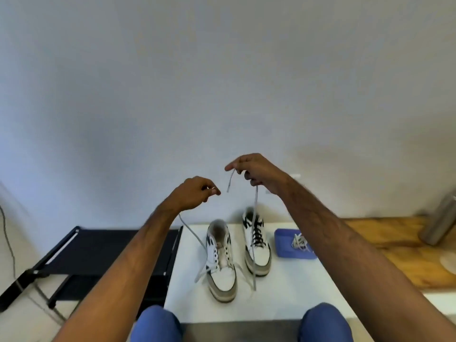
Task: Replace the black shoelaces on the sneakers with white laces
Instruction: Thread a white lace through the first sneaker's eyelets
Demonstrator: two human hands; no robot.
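Two white sneakers stand side by side on a white table (283, 299). The left sneaker (220, 262) has a white lace (255, 233) through its lowest eyelets. My left hand (197, 191) pinches one end of that lace, held up high. My right hand (256, 172) grips the other end even higher, its tip dangling from my fingers. Both strands run taut up from the shoe. The right sneaker (256, 240) keeps its black laces (256, 233). A second white lace (299, 241) lies bundled on a blue tray (283, 245).
A black folding rack (98, 250) stands left of the table. To the right is a wooden surface (394, 243) with a metal bottle (439, 223) leaning on it. My blue-clad knees (158, 324) are at the table's near edge. A plain wall fills the background.
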